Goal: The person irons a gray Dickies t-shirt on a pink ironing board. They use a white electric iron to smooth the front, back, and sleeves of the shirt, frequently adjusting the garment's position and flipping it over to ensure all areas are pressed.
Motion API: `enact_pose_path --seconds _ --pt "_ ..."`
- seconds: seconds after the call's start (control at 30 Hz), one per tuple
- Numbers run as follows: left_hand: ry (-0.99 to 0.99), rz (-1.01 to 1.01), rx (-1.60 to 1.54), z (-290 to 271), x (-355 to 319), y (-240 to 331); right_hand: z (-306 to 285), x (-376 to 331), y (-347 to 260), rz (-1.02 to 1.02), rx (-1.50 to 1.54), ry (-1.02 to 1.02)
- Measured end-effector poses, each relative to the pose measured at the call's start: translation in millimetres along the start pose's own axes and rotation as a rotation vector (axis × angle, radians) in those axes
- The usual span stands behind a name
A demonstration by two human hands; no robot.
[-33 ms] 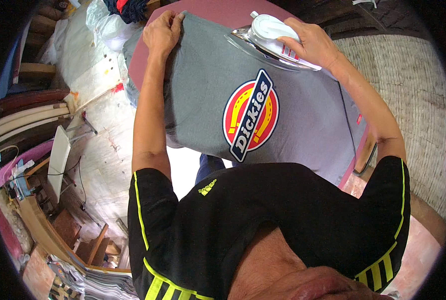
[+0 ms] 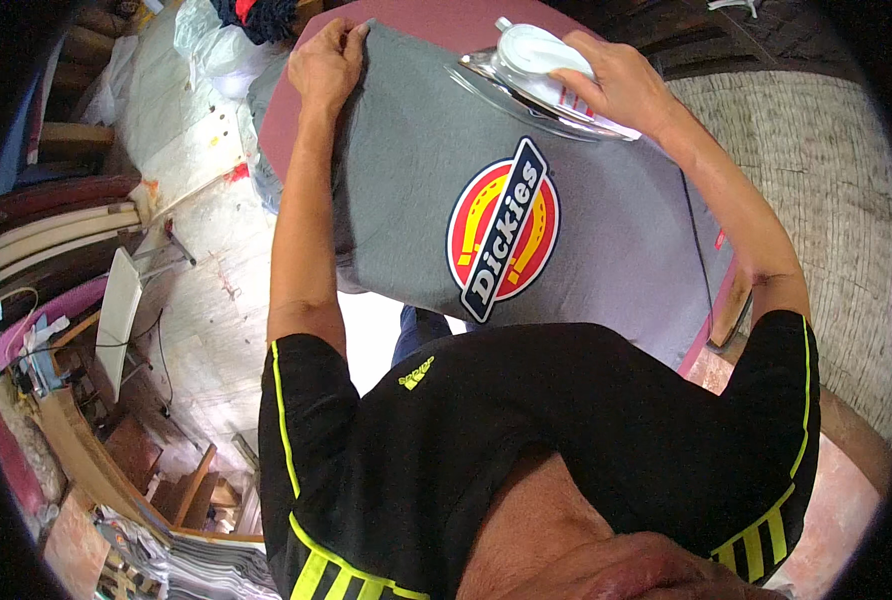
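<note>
My right hand is wrapped round the handle of a white steam iron with a shiny metal base. Its pointed end faces left, over the upper part of a grey cloth. At the cloth's upper left corner, my left hand pinches the edge between thumb and fingers. A round red and yellow emblem with a slanted dark band is on the cloth, below the iron. The cloth lies spread over a dull red ironing board. A thin dark cord runs down the cloth's right side.
Clear plastic bags and a dark bundle lie beyond the board's left end. A folding table stands at left, near stacked boards. A pile of folded cloth sits at lower left. Woven matting covers the right side.
The iron and my right hand have shifted very slightly to the left and away from me. My left hand keeps its pinch on the cloth's corner.
</note>
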State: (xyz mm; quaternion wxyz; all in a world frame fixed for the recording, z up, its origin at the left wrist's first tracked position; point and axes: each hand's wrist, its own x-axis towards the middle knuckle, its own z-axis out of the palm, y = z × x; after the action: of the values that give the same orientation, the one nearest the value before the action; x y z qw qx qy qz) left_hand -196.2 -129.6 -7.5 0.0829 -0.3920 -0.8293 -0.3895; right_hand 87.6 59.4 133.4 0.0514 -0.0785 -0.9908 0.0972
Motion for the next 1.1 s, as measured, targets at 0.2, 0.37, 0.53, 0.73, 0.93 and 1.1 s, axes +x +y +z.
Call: enact_pose_path --seconds 0.2,0.37,0.53,0.73,0.93,1.1 --pt "0.072 -0.053 -0.118 -10 -9 -11 17 85 -67 0.042 0.050 0.098" --pt "0.121 0.029 0.091 -13 -35 -10 23 116 -84 0.013 0.127 0.113" --pt "0.226 -0.052 -0.017 -25 -46 -4 21 100 -81 0.036 0.118 0.056" --pt "0.236 -0.051 -0.048 -18 -48 -10 24 103 -83 0.034 0.065 0.070" --pt "0.250 -0.031 -0.055 -18 -47 -7 39 137 -87 -0.022 0.017 0.116" --pt "0.335 -0.021 -0.049 -18 -53 -8 23 103 -91 0.080 0.093 -0.035"
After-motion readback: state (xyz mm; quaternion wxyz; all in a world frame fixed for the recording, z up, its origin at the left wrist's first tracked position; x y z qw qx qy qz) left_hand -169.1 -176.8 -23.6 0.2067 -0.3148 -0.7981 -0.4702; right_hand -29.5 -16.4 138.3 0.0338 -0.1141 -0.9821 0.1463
